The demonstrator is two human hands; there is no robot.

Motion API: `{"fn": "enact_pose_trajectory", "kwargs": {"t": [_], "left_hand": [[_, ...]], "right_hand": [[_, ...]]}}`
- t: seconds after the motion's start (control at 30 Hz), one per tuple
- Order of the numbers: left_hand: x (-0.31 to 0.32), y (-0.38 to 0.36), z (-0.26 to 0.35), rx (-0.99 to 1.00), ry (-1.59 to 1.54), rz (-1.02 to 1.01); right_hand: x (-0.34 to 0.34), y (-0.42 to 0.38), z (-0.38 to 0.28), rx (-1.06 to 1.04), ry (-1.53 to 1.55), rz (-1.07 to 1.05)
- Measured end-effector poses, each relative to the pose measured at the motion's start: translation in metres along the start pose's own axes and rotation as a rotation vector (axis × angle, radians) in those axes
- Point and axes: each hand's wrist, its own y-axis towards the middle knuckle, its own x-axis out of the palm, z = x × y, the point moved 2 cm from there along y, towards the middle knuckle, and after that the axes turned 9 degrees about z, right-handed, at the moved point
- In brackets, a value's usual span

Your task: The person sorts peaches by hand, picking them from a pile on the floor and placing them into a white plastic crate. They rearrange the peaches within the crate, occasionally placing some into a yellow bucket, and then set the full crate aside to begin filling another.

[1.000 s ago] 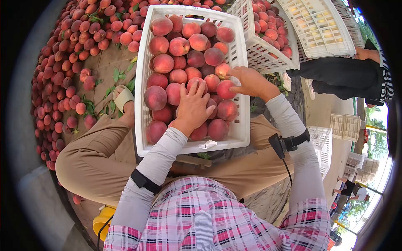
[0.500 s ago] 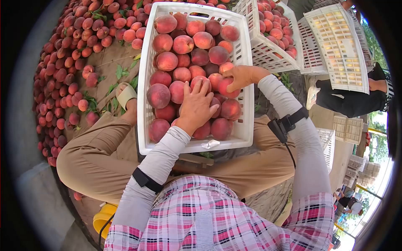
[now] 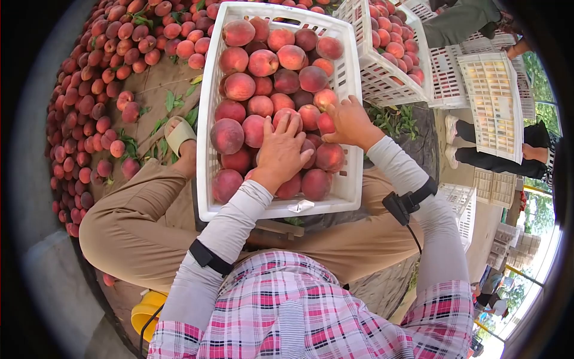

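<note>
Plaid shirt fills the near edge of the view, and past it bent knees in tan trousers (image 3: 128,230) frame a white crate (image 3: 210,149) packed with peaches, resting just beyond the lap. The left hand (image 3: 280,149) lies palm down on the fruit in the middle of the crate, fingers (image 3: 291,127) spread flat and loose over several peaches, pressing on them and not closed around any one. To its right the right hand (image 3: 350,122) comes in over the crate's right wall, wrist bent inward, its fingers curled about a red peach (image 3: 325,122) that sits in the top layer near that wall; the grip looks light, thumb side toward the left hand. Both forearms wear grey sleeves with a black strap (image 3: 206,258) near each elbow. To settle this peach well, it seems best to ease it into a gap between its neighbours with fingertip pressure only, while the flat hand steadies the pile so nothing rolls; squeezing would likely bruise ripe fruit. Left of the crate a sandalled foot (image 3: 177,136) rests on the ground among leaves, and beyond it spreads a loose heap of peaches (image 3: 95,90). Farther right stands a second crate (image 3: 382,75) with peaches, with another person's legs beyond it.
</note>
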Motion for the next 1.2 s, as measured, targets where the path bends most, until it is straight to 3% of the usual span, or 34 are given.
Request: {"fn": "enact_pose_trajectory", "kwargs": {"t": [0.03, 0.17, 0.27, 0.33, 0.37, 0.43, 0.47, 0.53, 0.67, 0.8, 1.03, 1.1, 1.2], "left_hand": [[0.0, 0.0, 0.0, 0.004, -0.002, 0.003], [-0.001, 0.001, 0.0, 0.006, 0.008, -0.001], [-0.002, 0.001, 0.0, 0.0, 0.003, -0.001], [-0.002, 0.001, 0.0, 0.006, 0.007, -0.009], [-0.002, 0.002, 0.0, 0.003, 0.009, -0.009], [-0.003, 0.002, 0.001, -0.003, 0.01, -0.018], [-0.004, 0.002, 0.001, -0.002, 0.014, -0.027], [-0.002, 0.002, 0.0, 0.001, 0.01, -0.017], [-0.003, 0.003, 0.001, -0.004, 0.009, -0.049], [-0.002, 0.0, -0.001, 0.006, 0.009, 0.014], [-0.004, 0.0, 0.0, -0.003, -0.012, -0.033], [-0.005, 0.0, 0.001, -0.004, -0.016, -0.046], [-0.005, 0.0, -0.001, -0.009, -0.011, -0.053]], "right_hand": [[0.002, 0.004, 0.001, 0.033, 0.062, -0.092], [-0.006, 0.012, 0.007, -0.042, 0.099, -0.038], [-0.026, 0.026, -0.003, -0.168, 0.02, -0.18], [-0.022, 0.031, -0.012, -0.25, -0.097, -0.496], [-0.024, 0.035, -0.007, -0.251, -0.098, -0.497], [-0.031, 0.046, 0.013, -0.083, 0.094, -0.175], [-0.028, 0.044, 0.022, -0.084, 0.092, -0.18], [-0.033, 0.038, 0.037, -0.049, 0.18, 0.177], [-0.033, 0.004, 0.026, -0.04, 0.149, 0.02], [0.0, -0.02, 0.001, -0.031, 0.274, 0.189], [-0.017, -0.018, -0.001, -0.012, 0.215, 0.13], [-0.025, -0.005, 0.006, 0.149, 0.427, -0.052], [-0.048, 0.02, 0.005, 0.247, 0.524, 0.123]]}}
